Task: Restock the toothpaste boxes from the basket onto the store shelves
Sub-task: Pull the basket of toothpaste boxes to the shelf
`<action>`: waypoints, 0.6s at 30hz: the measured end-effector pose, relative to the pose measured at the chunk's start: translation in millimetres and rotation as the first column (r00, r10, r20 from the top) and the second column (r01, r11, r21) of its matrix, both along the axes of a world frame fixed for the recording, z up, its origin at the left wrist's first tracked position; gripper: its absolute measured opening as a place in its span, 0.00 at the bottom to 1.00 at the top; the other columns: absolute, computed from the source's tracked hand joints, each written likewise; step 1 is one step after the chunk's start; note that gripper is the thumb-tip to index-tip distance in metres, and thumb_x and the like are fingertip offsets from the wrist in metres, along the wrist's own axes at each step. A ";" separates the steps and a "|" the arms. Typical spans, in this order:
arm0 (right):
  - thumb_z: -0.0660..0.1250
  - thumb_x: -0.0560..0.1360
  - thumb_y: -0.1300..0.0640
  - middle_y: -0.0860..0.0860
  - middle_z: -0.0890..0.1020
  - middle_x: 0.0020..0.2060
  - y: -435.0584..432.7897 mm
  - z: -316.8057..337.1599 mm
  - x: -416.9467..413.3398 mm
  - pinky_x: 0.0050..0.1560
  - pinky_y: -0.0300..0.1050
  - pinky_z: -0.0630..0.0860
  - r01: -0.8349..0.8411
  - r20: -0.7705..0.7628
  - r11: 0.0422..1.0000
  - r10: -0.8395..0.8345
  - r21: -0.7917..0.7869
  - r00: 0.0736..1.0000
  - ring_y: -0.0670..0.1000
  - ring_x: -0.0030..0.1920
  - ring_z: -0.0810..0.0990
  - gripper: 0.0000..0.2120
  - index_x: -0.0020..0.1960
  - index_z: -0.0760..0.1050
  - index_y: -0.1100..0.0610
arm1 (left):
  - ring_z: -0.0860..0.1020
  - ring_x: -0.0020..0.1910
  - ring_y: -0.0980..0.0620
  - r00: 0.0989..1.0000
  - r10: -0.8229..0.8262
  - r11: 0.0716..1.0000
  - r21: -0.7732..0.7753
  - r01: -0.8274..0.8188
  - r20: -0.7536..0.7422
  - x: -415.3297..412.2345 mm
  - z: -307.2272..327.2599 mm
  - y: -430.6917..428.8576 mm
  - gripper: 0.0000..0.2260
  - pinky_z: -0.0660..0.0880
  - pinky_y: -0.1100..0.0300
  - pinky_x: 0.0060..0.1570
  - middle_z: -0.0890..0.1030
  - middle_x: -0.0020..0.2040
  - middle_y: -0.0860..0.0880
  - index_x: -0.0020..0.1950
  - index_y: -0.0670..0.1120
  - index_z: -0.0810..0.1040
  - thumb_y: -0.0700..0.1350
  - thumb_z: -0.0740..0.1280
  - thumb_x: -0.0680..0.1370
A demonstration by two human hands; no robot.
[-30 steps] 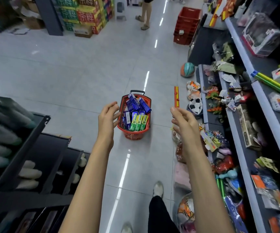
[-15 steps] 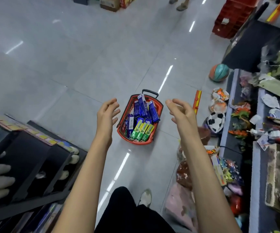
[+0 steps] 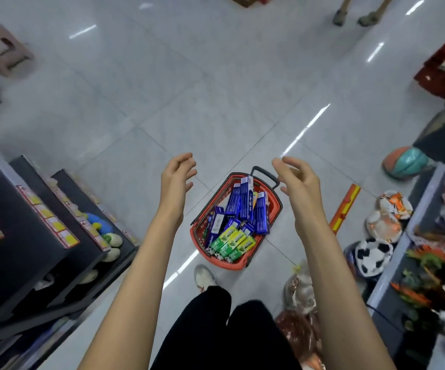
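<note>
Standing over the tiled floor [image 3: 216,102] with one pale shoe [image 3: 204,276] forward, the person held both arms out in front, bare and empty. The left hand [image 3: 177,174] and the right hand [image 3: 297,180] were both relaxed, fingers loosely curled, gripping nothing and touching nothing. They hung apart with a gap between them, which probably suited a two-handed scoop of several boxes at once.

Below that gap and slightly nearer the right hand sat the red basket [image 3: 225,265] on the floor, its black handle [image 3: 265,175] folded at the far end, beneath the right fingertips. The toothpaste boxes were all inside it: blue boxes [image 3: 245,206] leaning on end in a loose heap, and green boxes [image 3: 232,243] lying flat side by side at the near end. None had reached a shelf, so restocking looked barely begun. White print ran along the blue boxes and lettering along the green, but both were too small and blurred to read.

Left of the left hand stood the dark shelves [image 3: 37,198], edged with yellow price labels [image 3: 64,236] that could not be read. Right of the right hand, a grey shelf [image 3: 392,265] held toys, with a football [image 3: 372,256] by its foot. Far beyond both hands were a pink stool [image 3: 2,49] and another person's feet [image 3: 354,17].
</note>
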State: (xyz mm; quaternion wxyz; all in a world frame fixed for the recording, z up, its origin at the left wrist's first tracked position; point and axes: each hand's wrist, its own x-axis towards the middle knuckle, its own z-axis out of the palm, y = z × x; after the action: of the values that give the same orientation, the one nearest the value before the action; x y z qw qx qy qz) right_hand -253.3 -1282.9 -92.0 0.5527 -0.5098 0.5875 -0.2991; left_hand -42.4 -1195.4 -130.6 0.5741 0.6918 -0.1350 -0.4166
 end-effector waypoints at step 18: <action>0.71 0.75 0.37 0.45 0.81 0.58 -182.9 -167.0 -10.6 0.59 0.55 0.82 -0.616 -0.233 0.785 0.612 0.062 0.756 0.49 0.59 0.82 0.21 0.65 0.75 0.42 | 0.82 0.59 0.53 0.875 0.483 0.851 0.224 -0.474 0.016 -75.0 -150.4 -57.9 0.11 0.78 0.56 0.58 0.84 0.60 0.49 0.64 0.51 0.81 0.48 0.68 0.82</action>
State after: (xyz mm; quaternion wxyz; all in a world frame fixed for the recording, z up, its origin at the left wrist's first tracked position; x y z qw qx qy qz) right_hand -263.9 -1465.7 -259.0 0.5399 -0.7116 0.4475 -0.0430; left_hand -117.4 -1253.2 -281.0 0.5817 0.7544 0.1005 -0.2871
